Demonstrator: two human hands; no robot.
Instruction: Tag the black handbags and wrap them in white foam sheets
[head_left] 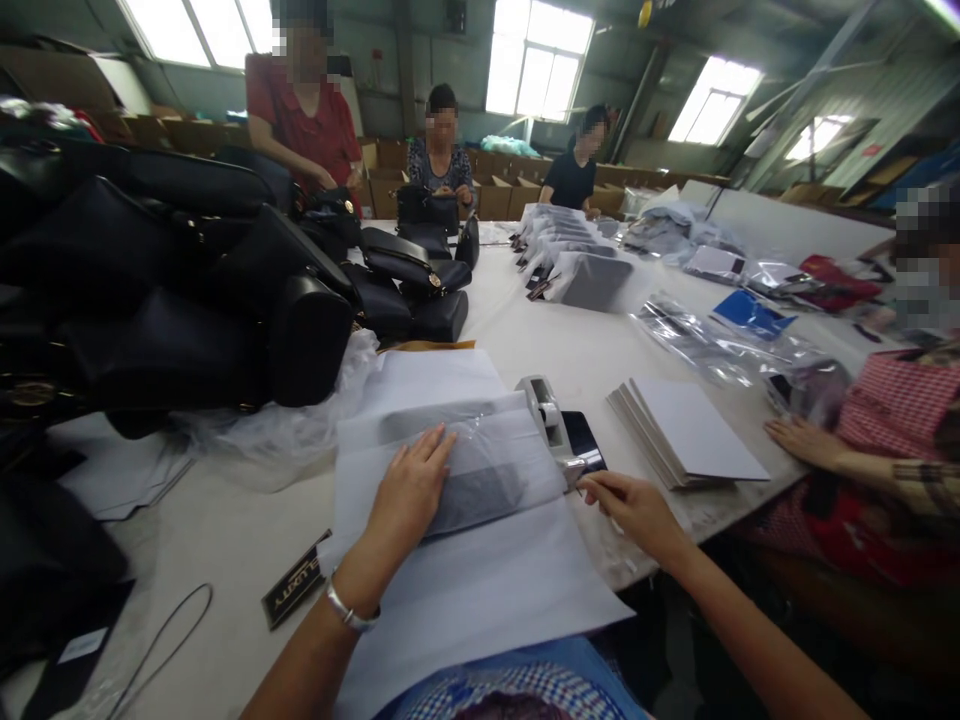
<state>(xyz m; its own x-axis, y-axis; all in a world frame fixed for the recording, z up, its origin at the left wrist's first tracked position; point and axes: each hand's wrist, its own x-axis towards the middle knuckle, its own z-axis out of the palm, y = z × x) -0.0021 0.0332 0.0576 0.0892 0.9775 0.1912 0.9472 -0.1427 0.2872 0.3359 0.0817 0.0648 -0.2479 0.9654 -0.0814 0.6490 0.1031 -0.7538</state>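
**Wrapping Station: Hands on Tissue Sheet and Tape Dispenser**

The white work table (pixel 525 350) spans the view from near edge to far end. A pile of black handbags (pixel 187 290) occupies its left side, with more bags further back toward three people at the far end. Rows of wrapped white packages (pixel 570 255) lie at centre right, and clear plastic bags (pixel 720 345) are scattered to their right.

Directly in front of the person lies a stack of white tissue paper (pixel 480 560), folded over a dark flat item (pixel 480 490) that shows through the sheet. A stack of white cards (pixel 690 430) sits to the right of it, near a co-worker's hand (pixel 806 440) resting flat on the table edge.

The left hand (pixel 409 490) lies open, palm down, fingers spread, pressing the tissue paper over the dark item. A silver bracelet (pixel 349 612) circles that wrist.

The right hand (pixel 634 505) is pinched, thumb and forefinger meeting at the cutter end of the tape dispenser (pixel 551 420). Whether tape is held cannot be told. A black phone (pixel 583 440) lies just beside the dispenser. A black label (pixel 294 592) with gold lettering lies left of the paper.
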